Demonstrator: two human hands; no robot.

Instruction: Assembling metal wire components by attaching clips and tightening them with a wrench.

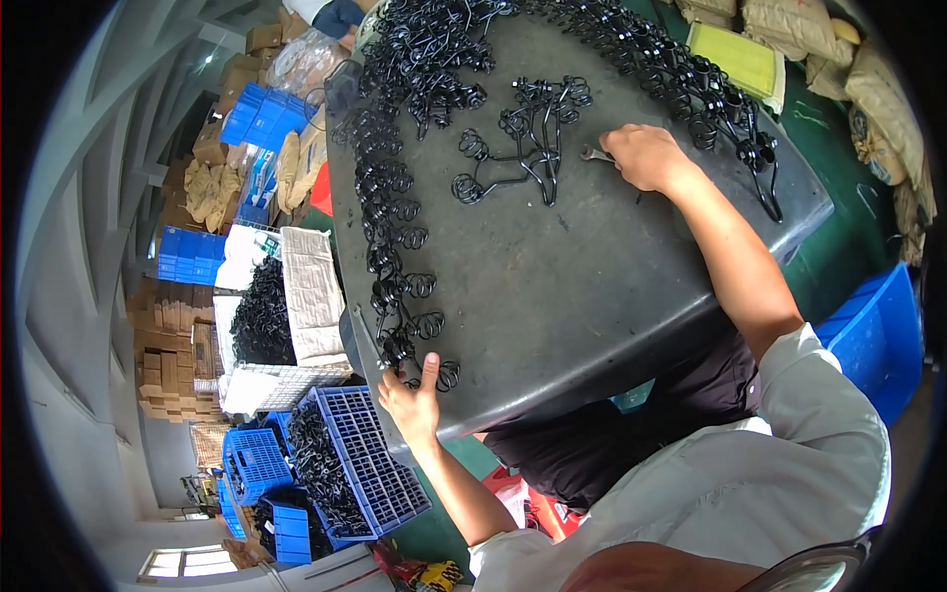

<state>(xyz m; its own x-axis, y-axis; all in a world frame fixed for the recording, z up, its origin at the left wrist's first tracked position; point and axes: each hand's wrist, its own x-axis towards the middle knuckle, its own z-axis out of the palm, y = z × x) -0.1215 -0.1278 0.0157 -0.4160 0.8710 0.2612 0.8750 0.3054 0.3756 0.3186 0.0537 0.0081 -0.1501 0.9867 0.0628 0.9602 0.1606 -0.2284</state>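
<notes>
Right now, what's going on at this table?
A person works at a dark grey table strewn with black coiled wire parts. The left hand rests at the table's near edge, touching the end of the wire pile. The right hand is closed around a small metal tool near a separate cluster of wire pieces. Blue crates holding more black wire pieces sit on the floor alongside.
</notes>
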